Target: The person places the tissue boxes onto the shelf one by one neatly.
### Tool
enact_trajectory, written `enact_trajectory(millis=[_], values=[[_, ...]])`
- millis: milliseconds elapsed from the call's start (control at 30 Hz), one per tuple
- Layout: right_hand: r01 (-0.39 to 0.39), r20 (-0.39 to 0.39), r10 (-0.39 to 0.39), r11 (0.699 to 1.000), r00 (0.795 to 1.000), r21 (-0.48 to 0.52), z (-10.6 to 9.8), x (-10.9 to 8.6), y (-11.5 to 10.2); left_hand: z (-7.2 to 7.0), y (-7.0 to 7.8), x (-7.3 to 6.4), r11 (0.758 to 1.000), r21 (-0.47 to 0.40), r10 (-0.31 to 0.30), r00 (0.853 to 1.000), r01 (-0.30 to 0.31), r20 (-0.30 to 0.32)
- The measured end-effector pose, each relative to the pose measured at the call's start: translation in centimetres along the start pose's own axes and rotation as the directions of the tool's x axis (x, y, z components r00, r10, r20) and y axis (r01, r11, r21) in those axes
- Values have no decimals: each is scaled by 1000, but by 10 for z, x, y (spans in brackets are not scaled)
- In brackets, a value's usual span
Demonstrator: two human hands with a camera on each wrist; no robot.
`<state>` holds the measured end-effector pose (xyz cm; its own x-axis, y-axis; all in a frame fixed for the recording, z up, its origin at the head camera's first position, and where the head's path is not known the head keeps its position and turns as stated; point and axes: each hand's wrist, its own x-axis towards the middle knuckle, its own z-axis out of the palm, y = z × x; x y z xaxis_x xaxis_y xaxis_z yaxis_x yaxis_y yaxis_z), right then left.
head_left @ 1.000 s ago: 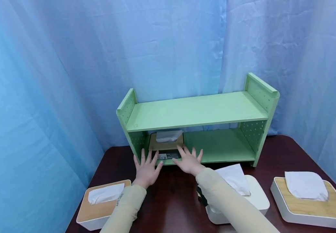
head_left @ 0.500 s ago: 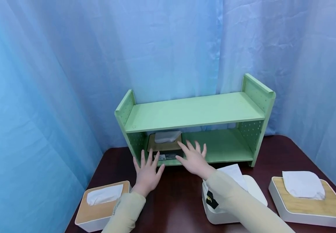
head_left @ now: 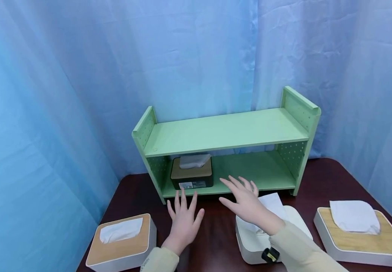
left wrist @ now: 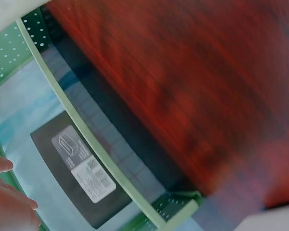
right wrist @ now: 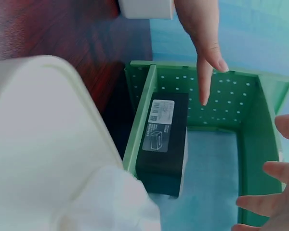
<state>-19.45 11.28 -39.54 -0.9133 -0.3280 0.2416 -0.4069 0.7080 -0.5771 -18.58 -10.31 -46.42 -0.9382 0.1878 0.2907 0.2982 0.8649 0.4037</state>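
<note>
A black tissue box [head_left: 191,178] with a brown lid and a tissue sticking out sits at the left end of the lower level of the green shelf [head_left: 228,130]. Its labelled front faces out in the left wrist view, where the box [left wrist: 82,168] is behind the shelf's front edge. My left hand [head_left: 184,223], fingers spread, hovers over the table just in front of that box and holds nothing. To its right, my right hand [head_left: 245,200] is also spread and bare, above the white-topped tissue box [head_left: 294,219], whose tissue it partly overlaps in the head view.
On the dark wooden table [head_left: 209,249], a white tissue box with an orange-brown lid [head_left: 122,245] stands at the left. Another with a wood-grain lid [head_left: 362,241] is at the right. Blue curtains [head_left: 196,56] hang behind and beside the table.
Both hands have drawn back from the shelf toward me, the right one also shifting rightward. The black tissue box stays on the lower level, now seen more fully.
</note>
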Motion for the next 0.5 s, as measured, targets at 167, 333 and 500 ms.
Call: enact_trajectory(millis=[167,333,500], values=[[-23,-7,23,999,1000,30,-8,-23,11,11,8,-9,998,-68,-3,1000,4,12],[-45,-22,46,998,999,52,-17,-41,23,26,12,-17,991,-135,5,1000,-4,5],[-53,-52,54,998,997,23,-21,-54,34,40,14,-23,985,-175,0,1000,4,23]])
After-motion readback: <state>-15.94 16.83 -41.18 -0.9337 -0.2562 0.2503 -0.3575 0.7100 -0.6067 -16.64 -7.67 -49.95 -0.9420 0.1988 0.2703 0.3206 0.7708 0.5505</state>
